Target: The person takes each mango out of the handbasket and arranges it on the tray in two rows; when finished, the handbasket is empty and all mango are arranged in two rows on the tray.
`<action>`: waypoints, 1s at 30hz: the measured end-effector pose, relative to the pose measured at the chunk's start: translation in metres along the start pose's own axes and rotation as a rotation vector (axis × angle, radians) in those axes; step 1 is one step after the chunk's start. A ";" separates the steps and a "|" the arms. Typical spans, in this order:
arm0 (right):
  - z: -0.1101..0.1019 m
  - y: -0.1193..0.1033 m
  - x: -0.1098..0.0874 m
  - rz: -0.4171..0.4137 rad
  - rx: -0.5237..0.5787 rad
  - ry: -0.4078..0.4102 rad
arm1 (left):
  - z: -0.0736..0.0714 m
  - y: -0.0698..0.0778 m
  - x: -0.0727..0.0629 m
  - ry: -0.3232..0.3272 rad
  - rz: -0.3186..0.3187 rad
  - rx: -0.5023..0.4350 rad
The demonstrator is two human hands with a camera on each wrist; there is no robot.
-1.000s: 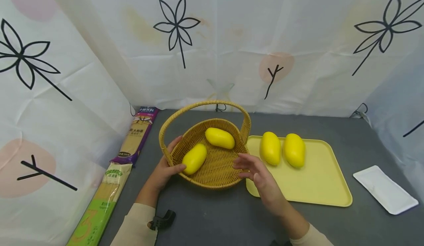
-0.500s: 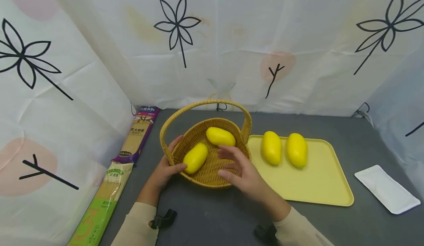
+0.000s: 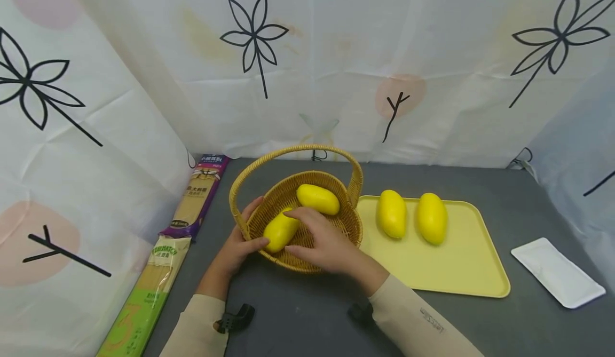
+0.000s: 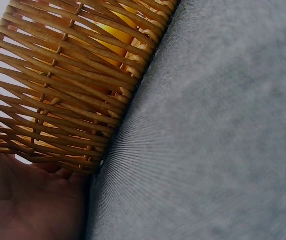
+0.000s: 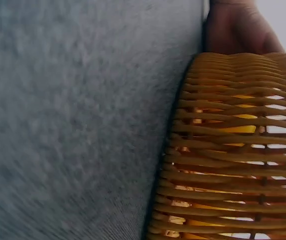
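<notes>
A wicker basket (image 3: 307, 269) with a tall arched handle stands on the grey table, two yellow mangoes inside. My left hand (image 3: 238, 247) grips its left side, thumb over the rim and fingers round the outside; the left wrist view has the palm (image 4: 38, 205) against the woven wall (image 4: 58, 85). Over the basket, my right hand (image 3: 329, 242) reaches leftward, fingers and thumb spread apart at the nearer mango (image 3: 278, 232). Its fingertips overlap that mango's upper end in the head view. The other mango (image 3: 318, 199) lies behind, toward the back wall of the basket.
Right of the basket lies a yellow tray (image 3: 461, 261) bearing two more mangoes, a left one (image 3: 391, 214) and a right one (image 3: 431, 218). A white dish (image 3: 557, 272) is farther right. Pasta packs, one purple (image 3: 197, 197) and one green (image 3: 144, 298), line the left edge.
My right hand has moved left from the basket's right rim, across its inside, to the nearer mango. The left hand keeps its grip on the basket, which stays put.
</notes>
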State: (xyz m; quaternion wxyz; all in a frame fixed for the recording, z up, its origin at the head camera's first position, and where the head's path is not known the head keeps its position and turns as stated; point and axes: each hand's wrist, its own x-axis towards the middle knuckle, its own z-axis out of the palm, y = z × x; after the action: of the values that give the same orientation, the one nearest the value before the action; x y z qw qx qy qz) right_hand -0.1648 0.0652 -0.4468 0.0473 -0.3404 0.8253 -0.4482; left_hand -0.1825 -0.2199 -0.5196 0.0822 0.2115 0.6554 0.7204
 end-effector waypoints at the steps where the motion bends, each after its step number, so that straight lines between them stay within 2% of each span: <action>1: 0.001 0.000 0.003 -0.006 -0.035 -0.009 | -0.001 0.000 0.000 -0.002 0.003 0.000; 4: 0.004 0.001 0.010 -0.008 -0.116 -0.052 | -0.002 -0.001 0.000 -0.003 0.010 0.000; 9: 0.008 0.001 0.015 0.013 -0.234 -0.187 | -0.003 -0.001 -0.002 0.001 0.013 0.000; 12: 0.010 0.000 0.016 0.022 -0.280 -0.227 | -0.004 -0.001 -0.002 0.000 0.015 -0.005; 19: 0.014 -0.002 0.016 0.104 -0.357 -0.201 | -0.003 -0.002 -0.002 -0.011 0.019 -0.021; 26: 0.015 0.002 0.021 0.065 -0.397 -0.186 | 0.000 0.001 -0.002 -0.016 0.022 -0.039; 30: 0.016 0.003 0.022 0.087 -0.463 -0.165 | 0.002 0.002 -0.001 -0.027 0.025 -0.049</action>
State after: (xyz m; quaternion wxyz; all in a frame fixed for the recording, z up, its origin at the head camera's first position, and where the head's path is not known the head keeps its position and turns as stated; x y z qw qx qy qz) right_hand -0.1771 0.0414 -0.4541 0.0547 -0.3416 0.9133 -0.2151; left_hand -0.1803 -0.2193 -0.5179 0.0869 0.2272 0.6338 0.7343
